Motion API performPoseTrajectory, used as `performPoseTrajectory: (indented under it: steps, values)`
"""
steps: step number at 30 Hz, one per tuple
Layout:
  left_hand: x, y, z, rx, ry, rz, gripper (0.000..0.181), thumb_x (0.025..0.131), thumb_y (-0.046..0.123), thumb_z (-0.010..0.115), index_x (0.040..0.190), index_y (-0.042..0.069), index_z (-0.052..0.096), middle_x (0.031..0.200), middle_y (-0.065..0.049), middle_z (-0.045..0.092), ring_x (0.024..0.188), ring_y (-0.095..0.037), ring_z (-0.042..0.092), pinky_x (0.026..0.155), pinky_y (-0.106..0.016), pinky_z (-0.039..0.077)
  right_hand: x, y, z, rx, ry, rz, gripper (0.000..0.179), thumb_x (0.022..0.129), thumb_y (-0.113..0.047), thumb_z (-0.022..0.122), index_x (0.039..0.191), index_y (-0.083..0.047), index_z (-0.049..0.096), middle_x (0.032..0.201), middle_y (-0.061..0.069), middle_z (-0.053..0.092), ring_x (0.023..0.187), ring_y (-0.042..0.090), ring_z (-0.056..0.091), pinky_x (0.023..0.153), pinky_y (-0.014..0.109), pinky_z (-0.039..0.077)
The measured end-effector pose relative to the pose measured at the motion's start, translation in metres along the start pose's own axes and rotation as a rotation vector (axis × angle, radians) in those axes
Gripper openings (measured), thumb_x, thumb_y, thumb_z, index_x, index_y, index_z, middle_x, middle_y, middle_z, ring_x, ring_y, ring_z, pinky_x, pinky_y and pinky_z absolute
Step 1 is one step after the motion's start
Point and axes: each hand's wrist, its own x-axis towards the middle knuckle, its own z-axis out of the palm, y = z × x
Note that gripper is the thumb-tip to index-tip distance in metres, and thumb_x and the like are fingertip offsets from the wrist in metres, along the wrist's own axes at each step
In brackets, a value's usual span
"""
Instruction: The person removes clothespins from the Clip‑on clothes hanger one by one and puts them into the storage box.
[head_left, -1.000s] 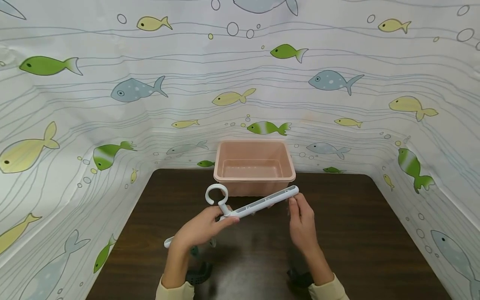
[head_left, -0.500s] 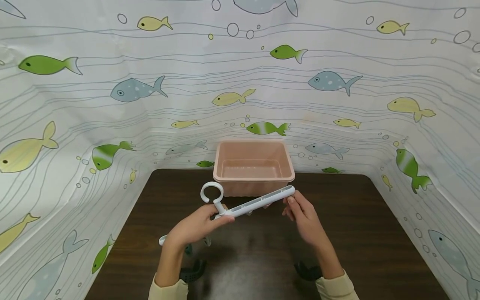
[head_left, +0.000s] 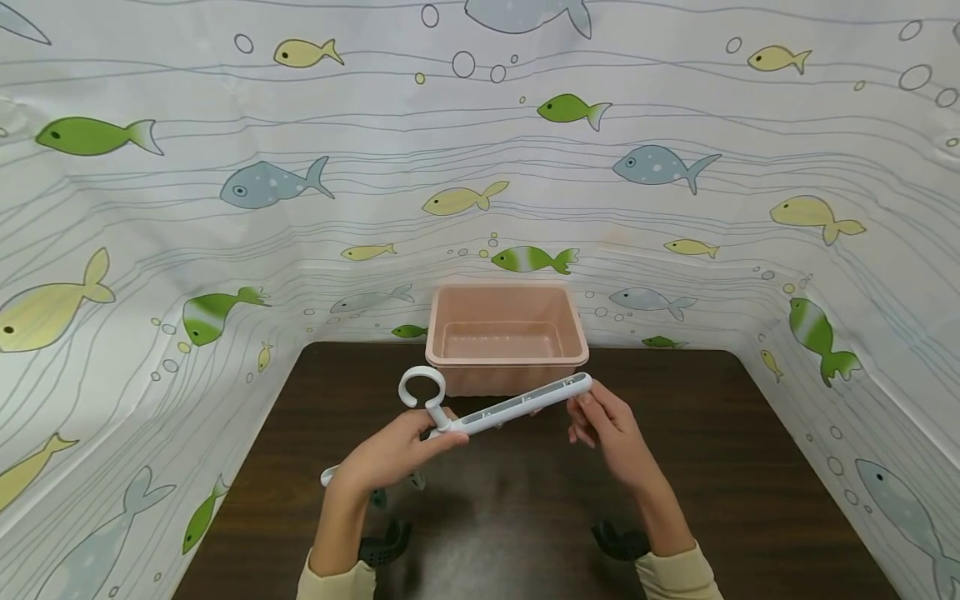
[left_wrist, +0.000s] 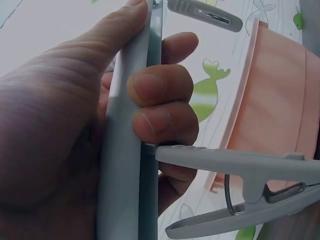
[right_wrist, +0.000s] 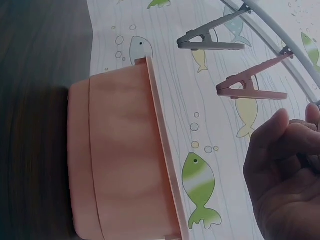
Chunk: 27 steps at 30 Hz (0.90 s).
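A white clip hanger (head_left: 525,406) with an open round hook (head_left: 422,385) is held slanting above the table, its right end higher. My left hand (head_left: 393,454) grips the bar beside the hook, fingers wrapped round it in the left wrist view. A grey peg (left_wrist: 215,156) hangs from the bar just below those fingers. In the right wrist view a grey peg (right_wrist: 210,39) and a pink peg (right_wrist: 250,86) hang from the bar. My right hand (head_left: 617,433) has its thumb and curled fingers pinched at the bar's right end; what lies between them is mostly hidden.
A pink plastic bin (head_left: 506,362) stands at the back of the dark wooden table (head_left: 690,467), just behind the hanger. Fish-printed white sheeting (head_left: 480,150) rises behind and on both sides. Black straps (head_left: 386,543) sit at the wrists.
The hanger and left hand have shifted slightly left. My right hand has changed its hold at the bar's end, its fingers now curled lower and its wrist farther right.
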Motion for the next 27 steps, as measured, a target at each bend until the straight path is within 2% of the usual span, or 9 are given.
performPoseTrajectory:
  steps: [4, 10, 15, 18, 21, 24, 27]
  values:
    - [-0.002, -0.001, 0.001, 0.002, 0.023, 0.002, 0.024, 0.107, 0.042, 0.068, 0.1, 0.019, 0.069, 0.093, 0.008, 0.056, 0.086, -0.009, 0.052, 0.081, -0.029, 0.044, 0.001, -0.001, -0.001, -0.062, 0.016, 0.029, 0.022, 0.118, -0.009, 0.039, 0.106, -0.002, 0.057, 0.082, 0.012, 0.051, 0.055, 0.029, 0.047, 0.058, 0.031, 0.056]
    - [-0.006, -0.003, 0.0, -0.01, 0.073, 0.0, 0.017, 0.106, 0.041, 0.07, 0.1, 0.025, 0.07, 0.098, 0.008, 0.061, 0.091, -0.01, 0.055, 0.085, -0.029, 0.046, -0.001, -0.003, -0.006, -0.117, 0.028, 0.013, 0.023, 0.117, -0.006, 0.041, 0.11, -0.005, 0.062, 0.085, 0.009, 0.059, 0.056, 0.025, 0.05, 0.052, 0.033, 0.052]
    - [-0.009, -0.003, -0.003, 0.0, 0.094, -0.004, 0.018, 0.106, 0.04, 0.07, 0.102, 0.023, 0.071, 0.098, 0.008, 0.061, 0.091, -0.011, 0.056, 0.085, -0.029, 0.046, -0.001, -0.001, -0.009, -0.125, 0.024, 0.022, 0.02, 0.116, -0.007, 0.044, 0.111, -0.007, 0.063, 0.083, 0.011, 0.061, 0.055, 0.023, 0.05, 0.05, 0.035, 0.051]
    - [-0.01, -0.003, -0.003, -0.001, 0.093, -0.009, 0.02, 0.106, 0.041, 0.069, 0.103, 0.021, 0.071, 0.097, 0.007, 0.06, 0.091, -0.011, 0.055, 0.084, -0.029, 0.046, -0.001, 0.002, -0.009, -0.153, 0.034, 0.069, 0.02, 0.116, -0.01, 0.048, 0.108, -0.009, 0.067, 0.076, 0.011, 0.057, 0.056, 0.024, 0.05, 0.05, 0.036, 0.049]
    - [-0.011, -0.004, -0.003, -0.007, 0.094, -0.018, 0.02, 0.107, 0.042, 0.068, 0.104, 0.023, 0.071, 0.098, 0.007, 0.061, 0.091, -0.012, 0.055, 0.084, -0.029, 0.046, 0.0, 0.007, -0.01, -0.221, 0.05, 0.149, 0.021, 0.115, -0.019, 0.053, 0.107, -0.013, 0.07, 0.071, 0.007, 0.052, 0.06, 0.025, 0.052, 0.055, 0.035, 0.049]
    - [-0.011, -0.004, -0.003, -0.013, 0.101, -0.021, 0.018, 0.107, 0.042, 0.068, 0.105, 0.024, 0.071, 0.099, 0.006, 0.062, 0.092, -0.012, 0.056, 0.084, -0.029, 0.046, 0.006, 0.012, -0.011, -0.276, 0.053, 0.219, 0.022, 0.116, -0.03, 0.054, 0.11, -0.017, 0.07, 0.074, 0.005, 0.05, 0.064, 0.025, 0.052, 0.059, 0.033, 0.049]
    - [-0.012, -0.005, -0.003, -0.01, 0.108, -0.017, 0.016, 0.107, 0.041, 0.068, 0.105, 0.026, 0.071, 0.101, 0.007, 0.063, 0.093, -0.012, 0.056, 0.085, -0.029, 0.046, 0.013, 0.016, -0.011, -0.276, 0.028, 0.265, 0.022, 0.116, -0.034, 0.051, 0.116, -0.017, 0.065, 0.082, 0.007, 0.05, 0.066, 0.023, 0.047, 0.059, 0.03, 0.045]
